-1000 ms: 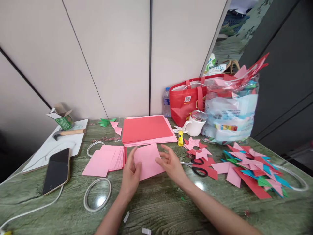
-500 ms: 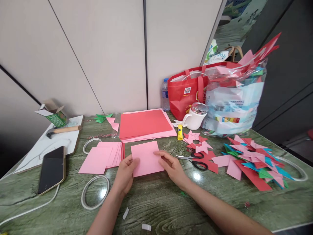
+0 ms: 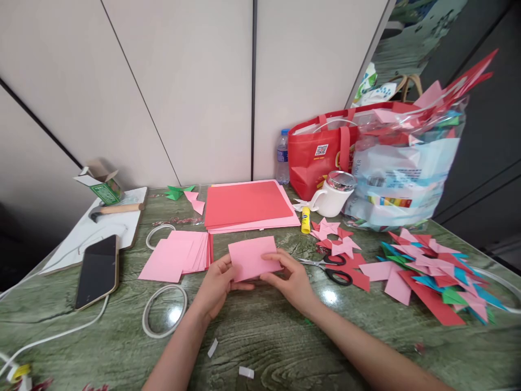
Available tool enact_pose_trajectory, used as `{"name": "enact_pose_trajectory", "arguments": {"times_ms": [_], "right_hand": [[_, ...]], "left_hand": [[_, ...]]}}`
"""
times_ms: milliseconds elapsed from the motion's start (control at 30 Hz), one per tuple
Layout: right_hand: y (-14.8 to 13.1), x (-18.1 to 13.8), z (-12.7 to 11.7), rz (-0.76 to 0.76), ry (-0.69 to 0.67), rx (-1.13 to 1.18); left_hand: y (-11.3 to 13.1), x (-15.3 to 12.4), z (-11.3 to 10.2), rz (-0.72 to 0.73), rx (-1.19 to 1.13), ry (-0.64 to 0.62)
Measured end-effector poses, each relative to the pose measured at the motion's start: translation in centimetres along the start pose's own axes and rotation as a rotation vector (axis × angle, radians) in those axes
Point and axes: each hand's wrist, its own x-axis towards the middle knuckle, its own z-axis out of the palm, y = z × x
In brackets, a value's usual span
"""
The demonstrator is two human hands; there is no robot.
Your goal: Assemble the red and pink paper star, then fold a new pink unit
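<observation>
A square-cut sheet of pink paper (image 3: 253,258) is held up just above the table between both hands. My left hand (image 3: 220,285) grips its lower left corner, thumb in front and fingers behind. At the right side my right hand (image 3: 290,278) holds it, fingers over the front face and thumb near the bottom edge. The sheet looks shallow from here; whether it is tilted or bent, I cannot tell. Left of my hands lies a fanned stack of pink paper squares (image 3: 165,259). Black-handled scissors (image 3: 336,269) lie to the right, partly on red paper.
Large red sheets (image 3: 246,205) lie behind my hands. A glue stick (image 3: 305,221), white mug (image 3: 331,196), red bag (image 3: 313,163) and folded paper pieces (image 3: 433,266) are on the right. A tape roll (image 3: 165,312), phone (image 3: 97,271) and hammer (image 3: 118,210) are on the left.
The pink paper in my hands has gone from a nearly full square to a shallower shape, its lower edge raised. My right thumb has moved below it. The whole view has shifted slightly.
</observation>
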Motion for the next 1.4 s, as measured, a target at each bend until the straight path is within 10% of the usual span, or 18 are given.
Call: {"name": "enact_pose_trajectory", "arguments": {"times_ms": [200,600,1400], "right_hand": [[0.4,0.4,-0.2,0.155,0.181,-0.007],[0.5,-0.1,0.3,0.127,0.071,0.136],[0.5,-0.3,0.6,0.231,0.124,0.181]], "left_hand": [[-0.4,-0.4,0.6,0.06,0.035,-0.213],[-1.3,0.4,0.2,0.118,0.201,0.044],[-1.3,0.1,0.5,0.15,0.103,0.01]]}}
